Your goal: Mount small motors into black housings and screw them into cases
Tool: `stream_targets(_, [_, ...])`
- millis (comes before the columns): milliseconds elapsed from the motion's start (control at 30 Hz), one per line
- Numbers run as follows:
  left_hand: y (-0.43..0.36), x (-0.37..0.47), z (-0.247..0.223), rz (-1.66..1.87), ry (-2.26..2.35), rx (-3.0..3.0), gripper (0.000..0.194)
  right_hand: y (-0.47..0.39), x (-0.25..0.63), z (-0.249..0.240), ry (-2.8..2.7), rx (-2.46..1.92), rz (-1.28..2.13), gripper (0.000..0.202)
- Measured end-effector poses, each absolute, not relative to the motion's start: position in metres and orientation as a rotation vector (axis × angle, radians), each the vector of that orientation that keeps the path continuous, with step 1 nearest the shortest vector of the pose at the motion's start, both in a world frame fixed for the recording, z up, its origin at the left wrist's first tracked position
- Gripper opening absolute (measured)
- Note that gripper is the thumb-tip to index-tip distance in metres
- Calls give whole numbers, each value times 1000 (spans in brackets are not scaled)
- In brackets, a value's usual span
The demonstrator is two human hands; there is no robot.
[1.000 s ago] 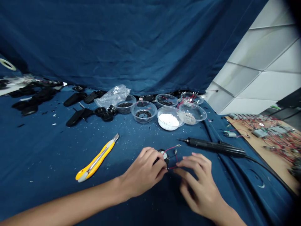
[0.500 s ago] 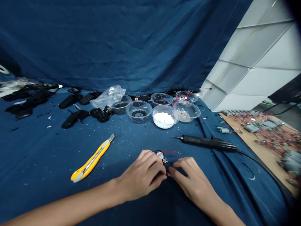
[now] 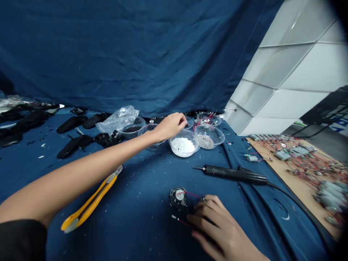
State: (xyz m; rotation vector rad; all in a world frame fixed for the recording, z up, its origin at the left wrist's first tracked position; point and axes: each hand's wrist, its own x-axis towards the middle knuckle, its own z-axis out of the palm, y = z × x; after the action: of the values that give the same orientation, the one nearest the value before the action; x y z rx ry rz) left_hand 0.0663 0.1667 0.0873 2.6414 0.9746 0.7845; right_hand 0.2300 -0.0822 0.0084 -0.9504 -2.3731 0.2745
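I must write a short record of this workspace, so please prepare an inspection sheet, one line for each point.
Surface: blue cloth with scattered white specks, creased at right.
Work pieces: round black part with a white centre; red wires lead toward the right hand.
Hands: left hand over the bowls, fingertips together; right hand beside the part, blurred. Whether either grips anything: cannot tell.
Clutter: yellow utility knife, plastic bag, black plastic pieces.
Cables: black cord runs from the electric screwdriver; tangled red wires on the wooden board.
Surroundings: blue curtain behind, white panels at right. Other people: nothing seen.
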Motion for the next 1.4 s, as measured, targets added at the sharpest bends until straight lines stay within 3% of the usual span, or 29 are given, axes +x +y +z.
stream_targets(100, [193,103,81,285,834,2806,25,-81,226,11,-2404,-879,283,22])
stream_targets(267, [201,138,72,-325,791,2714,10,-83,224,1,-2350,-1047,385,16])
stream_targets(400, [204,109,85,-298,851,2702,24,-85,242,-9,-1953,-1242,592,18])
stream_targets(500, [213,62,92,-96,1042,2716,37,-78,271,-12,-1221,-1493,863,24])
stream_targets(633, [218,12,75,-233,1234,2553,15,-51,307,3,-311,-1586,1354,31])
stream_targets(800, [207,3,48,-363,1194,2459,10,-17,326,23,-19,-1656,1480,40])
stream_targets(967, [207,6,45,-236,1210,2482,4,-11,324,16,-108,-1784,1358,28])
stream_targets(1067, [208,2,48,-58,1215,2509,4,-9,307,10,-190,-1616,1054,18])
stream_targets(1267, [164,-10,64,573,1264,2496,20,13,264,20,-261,-1156,454,7])
stream_targets(1400, [98,-7,66,1027,1041,2236,16,18,243,43,-227,-875,460,7])
